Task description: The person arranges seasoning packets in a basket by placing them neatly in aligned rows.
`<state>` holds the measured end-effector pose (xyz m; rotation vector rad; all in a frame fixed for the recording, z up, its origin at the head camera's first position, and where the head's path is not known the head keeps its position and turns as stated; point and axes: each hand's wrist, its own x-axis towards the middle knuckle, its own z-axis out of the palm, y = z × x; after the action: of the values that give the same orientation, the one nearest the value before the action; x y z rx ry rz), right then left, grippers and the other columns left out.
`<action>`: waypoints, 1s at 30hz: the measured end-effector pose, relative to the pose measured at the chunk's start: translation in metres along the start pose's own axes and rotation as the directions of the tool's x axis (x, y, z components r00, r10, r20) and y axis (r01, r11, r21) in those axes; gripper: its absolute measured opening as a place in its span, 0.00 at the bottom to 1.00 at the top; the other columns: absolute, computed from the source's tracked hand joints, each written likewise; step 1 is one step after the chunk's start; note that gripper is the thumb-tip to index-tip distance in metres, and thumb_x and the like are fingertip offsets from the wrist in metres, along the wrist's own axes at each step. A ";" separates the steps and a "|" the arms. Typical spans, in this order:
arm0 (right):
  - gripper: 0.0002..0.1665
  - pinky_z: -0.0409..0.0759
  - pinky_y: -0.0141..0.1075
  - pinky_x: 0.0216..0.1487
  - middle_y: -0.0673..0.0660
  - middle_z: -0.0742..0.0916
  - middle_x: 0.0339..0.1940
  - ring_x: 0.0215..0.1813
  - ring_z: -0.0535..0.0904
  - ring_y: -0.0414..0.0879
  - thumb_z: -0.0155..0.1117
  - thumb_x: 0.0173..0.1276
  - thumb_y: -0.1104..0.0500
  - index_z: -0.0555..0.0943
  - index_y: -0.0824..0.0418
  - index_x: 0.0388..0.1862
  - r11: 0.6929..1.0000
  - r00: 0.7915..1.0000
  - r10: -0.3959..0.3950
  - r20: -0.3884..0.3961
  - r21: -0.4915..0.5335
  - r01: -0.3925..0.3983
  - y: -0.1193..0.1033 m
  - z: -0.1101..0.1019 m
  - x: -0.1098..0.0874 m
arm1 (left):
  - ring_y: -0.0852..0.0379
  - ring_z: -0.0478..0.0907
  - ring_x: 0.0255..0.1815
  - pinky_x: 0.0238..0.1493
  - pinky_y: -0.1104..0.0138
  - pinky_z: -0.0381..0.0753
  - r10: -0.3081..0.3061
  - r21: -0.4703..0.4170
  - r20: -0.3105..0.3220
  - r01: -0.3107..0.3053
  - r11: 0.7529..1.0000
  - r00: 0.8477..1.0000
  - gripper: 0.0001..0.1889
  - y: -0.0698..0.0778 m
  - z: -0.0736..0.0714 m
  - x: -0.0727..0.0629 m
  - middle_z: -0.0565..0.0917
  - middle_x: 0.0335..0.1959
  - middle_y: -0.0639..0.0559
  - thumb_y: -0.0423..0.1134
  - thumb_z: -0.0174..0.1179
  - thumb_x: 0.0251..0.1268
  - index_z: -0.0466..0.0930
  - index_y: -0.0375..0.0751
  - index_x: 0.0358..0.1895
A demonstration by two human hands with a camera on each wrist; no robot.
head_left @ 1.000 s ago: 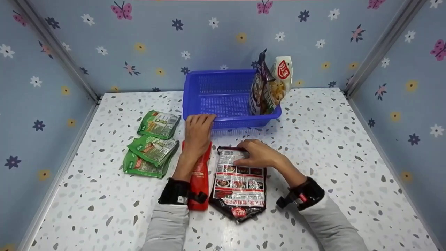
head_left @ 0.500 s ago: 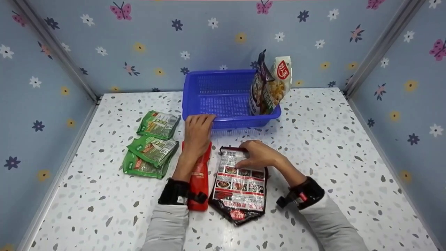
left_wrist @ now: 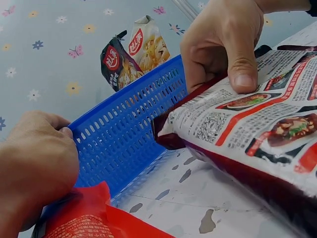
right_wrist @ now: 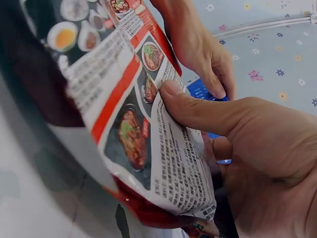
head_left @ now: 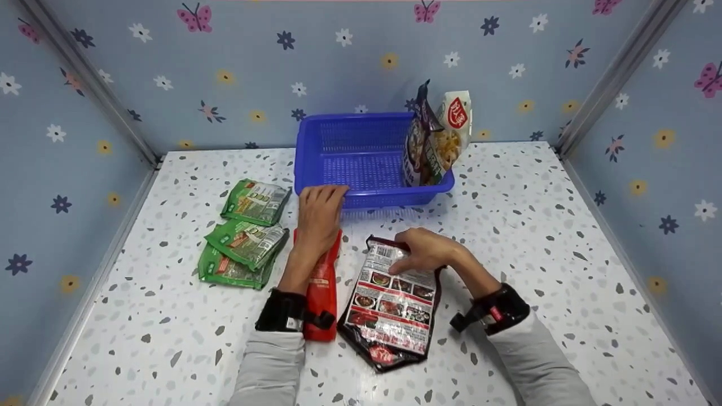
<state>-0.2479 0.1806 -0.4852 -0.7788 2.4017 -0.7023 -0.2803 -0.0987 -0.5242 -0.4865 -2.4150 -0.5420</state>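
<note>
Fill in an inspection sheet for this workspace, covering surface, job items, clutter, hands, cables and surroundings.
Surface: white speckled table.
Job items: black-edged packet with its far end raised; blue basket holding a dark packet and a pale-topped packet, both standing at its right end.
Clutter: red packet lying partly beneath the left forearm; three green packets farther left, at least two overlapping.
Hands: left hand grips the basket's near rim; right hand pinches the black-edged packet's far end.
Cables: nothing seen.
Surroundings: blue walls printed with flowers and butterflies.
</note>
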 end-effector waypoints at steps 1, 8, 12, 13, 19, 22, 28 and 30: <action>0.22 0.71 0.36 0.32 0.45 0.76 0.28 0.29 0.68 0.41 0.83 0.71 0.42 0.81 0.54 0.38 1.000 1.000 -0.016 0.004 -0.004 0.016 0.001 -0.001 -0.001 | 0.40 0.85 0.61 0.71 0.46 0.74 -0.002 -0.003 0.004 0.002 1.000 1.000 0.16 0.000 0.000 0.000 0.93 0.59 0.44 0.38 0.56 0.88 0.89 0.43 0.66; 0.22 0.79 0.40 0.44 0.46 0.80 0.35 0.37 0.76 0.42 0.80 0.75 0.41 0.81 0.54 0.46 0.995 0.994 -0.097 0.048 0.008 0.096 0.009 -0.009 -0.004 | 0.40 0.85 0.62 0.71 0.46 0.74 -0.005 -0.004 0.018 0.005 1.000 1.000 0.16 0.000 -0.001 0.000 0.93 0.59 0.43 0.38 0.56 0.89 0.89 0.43 0.67; 0.19 0.82 0.38 0.43 0.45 0.83 0.34 0.35 0.77 0.41 0.81 0.74 0.44 0.86 0.55 0.47 0.988 0.990 -0.133 0.046 0.088 0.128 0.011 -0.011 -0.005 | 0.40 0.85 0.63 0.72 0.46 0.73 -0.019 -0.003 0.042 0.019 1.000 0.999 0.16 0.000 -0.002 0.001 0.92 0.60 0.43 0.38 0.55 0.89 0.88 0.44 0.68; 0.17 0.81 0.36 0.41 0.45 0.82 0.32 0.33 0.76 0.40 0.82 0.73 0.45 0.87 0.55 0.46 0.985 0.990 -0.136 0.042 0.113 0.130 0.012 -0.012 -0.005 | 0.40 0.85 0.63 0.72 0.46 0.73 -0.021 -0.002 0.047 0.021 1.000 0.999 0.17 0.000 -0.002 0.001 0.92 0.60 0.43 0.38 0.55 0.89 0.88 0.44 0.68; 0.15 0.70 0.30 0.29 0.44 0.76 0.23 0.24 0.67 0.38 0.83 0.73 0.49 0.87 0.57 0.35 0.972 0.987 -0.156 0.031 0.185 0.148 0.016 -0.016 -0.008 | 0.39 0.85 0.63 0.73 0.46 0.73 -0.025 0.000 0.058 0.025 1.000 0.998 0.17 0.000 -0.003 0.001 0.92 0.61 0.43 0.38 0.55 0.89 0.88 0.43 0.68; 0.14 0.72 0.30 0.31 0.43 0.78 0.25 0.26 0.69 0.37 0.83 0.73 0.50 0.89 0.57 0.38 0.968 0.984 -0.178 0.024 0.184 0.171 0.016 -0.020 -0.011 | 0.40 0.85 0.63 0.73 0.46 0.74 -0.019 0.001 0.047 0.019 1.000 0.999 0.16 0.001 -0.004 0.001 0.92 0.60 0.43 0.38 0.56 0.89 0.88 0.44 0.68; 0.13 0.78 0.31 0.36 0.43 0.83 0.29 0.29 0.75 0.38 0.83 0.73 0.50 0.90 0.57 0.43 0.959 0.979 -0.203 -0.023 0.197 0.204 0.013 -0.027 -0.018 | 0.40 0.85 0.63 0.74 0.46 0.74 -0.015 -0.004 0.036 0.016 1.000 0.999 0.16 0.001 -0.003 0.001 0.92 0.60 0.43 0.38 0.56 0.89 0.88 0.44 0.67; 0.12 0.79 0.32 0.37 0.43 0.84 0.30 0.29 0.75 0.37 0.83 0.73 0.50 0.90 0.56 0.43 0.955 0.975 -0.215 -0.057 0.195 0.222 0.013 -0.030 -0.020 | 0.40 0.85 0.63 0.74 0.46 0.74 -0.022 -0.006 0.048 0.023 1.000 0.999 0.16 0.001 -0.003 0.001 0.92 0.61 0.43 0.38 0.56 0.89 0.88 0.43 0.68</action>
<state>-0.2566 0.2116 -0.4651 -0.9612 2.2510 -1.0368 -0.2792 -0.0992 -0.5210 -0.4808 -2.4682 -0.5538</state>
